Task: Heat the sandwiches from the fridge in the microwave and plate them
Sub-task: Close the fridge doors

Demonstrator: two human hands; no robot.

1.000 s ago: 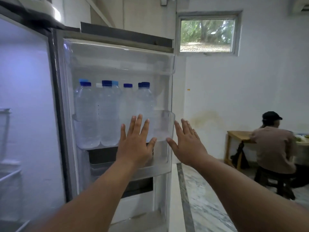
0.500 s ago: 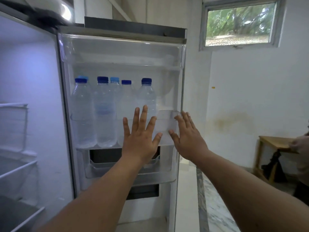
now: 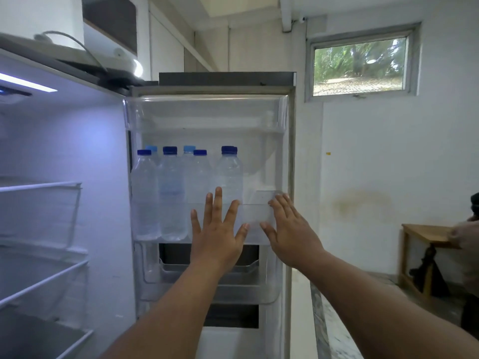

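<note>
Nearest, two bare forearms are stretched forward from the bottom edge. The left hand point(image 3: 216, 234) is spread flat with straight fingers against the clear front of the door's middle bin point(image 3: 255, 216), covering the lower part of the rightmost bottle. The right hand point(image 3: 290, 237) is laid beside it, fingers straight and together, at the right end of the same bin; nothing is held by either hand.

Behind the hands, the open fridge door point(image 3: 290, 177) is faced. Bottles point(image 3: 171, 193) with blue caps are stood upright in a tight row across the left and centre of the middle bin, touching one another, with two paler caps showing behind. A clear upper bin point(image 3: 204, 112) is seen above them, and a lower bin point(image 3: 207, 288) below, partly hidden by the left forearm.

To the left, the lit fridge interior point(image 3: 77, 151) is seen, with white wire shelves point(image 3: 41, 187). No sandwiches can be made out on the parts of the shelves that show.

Farther right, a marbled floor strip point(image 3: 337, 338) is followed by a white wall point(image 3: 388, 164) bearing a yellowish stain. A wooden table point(image 3: 425, 234) is set against it at the far right, where part of another person point(image 3: 469, 242) is cut off by the frame edge. A window point(image 3: 360, 66) is set high in the wall.
</note>
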